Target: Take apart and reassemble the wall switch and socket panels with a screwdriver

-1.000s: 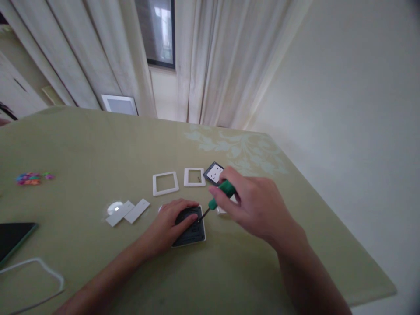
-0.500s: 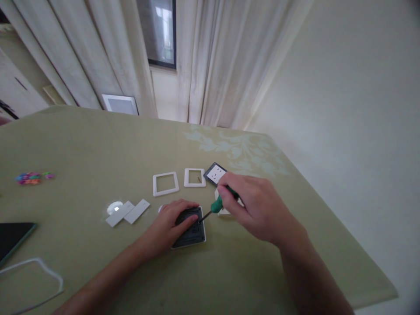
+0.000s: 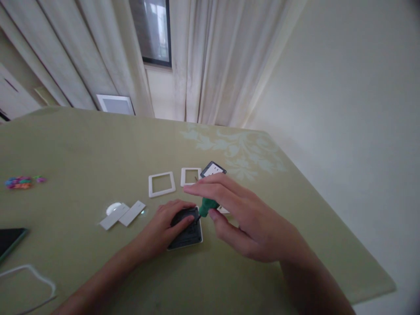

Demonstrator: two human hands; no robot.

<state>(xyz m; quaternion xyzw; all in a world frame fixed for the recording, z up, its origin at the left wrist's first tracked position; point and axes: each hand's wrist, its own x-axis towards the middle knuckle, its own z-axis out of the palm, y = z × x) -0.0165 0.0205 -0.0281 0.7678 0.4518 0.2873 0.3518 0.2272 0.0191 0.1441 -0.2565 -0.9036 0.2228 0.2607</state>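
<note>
My left hand [image 3: 172, 223] is closed over a square black panel with a white rim [image 3: 187, 236], which looks like the back of a wall switch or socket. Its thumb lies across the panel, pressing it to the table. In my right hand [image 3: 246, 218] is a screwdriver [image 3: 205, 207] with a green handle, between the thumb and the outstretched fingers. The screwdriver's dark shaft slants down to the panel's right part, close to my left thumb; its tip is too small to make out. Beyond my right hand lies a wall socket [image 3: 213, 168] with a dark border, partly covered by the fingers.
Two white square frames [image 3: 162, 195] [image 3: 191, 169] lie behind the panel, a small screw [image 3: 196, 179] inside the right one. Two white strips [image 3: 132, 213] overlap at left. Farther left are colourful small pieces [image 3: 19, 182], a dark flat object [image 3: 11, 240] and a white cable [image 3: 42, 278].
My right hand has moved left and its fingers have straightened over the screwdriver's handle, which now stands steeper. My left hand still holds the panel. The whole view has shifted slightly.
</note>
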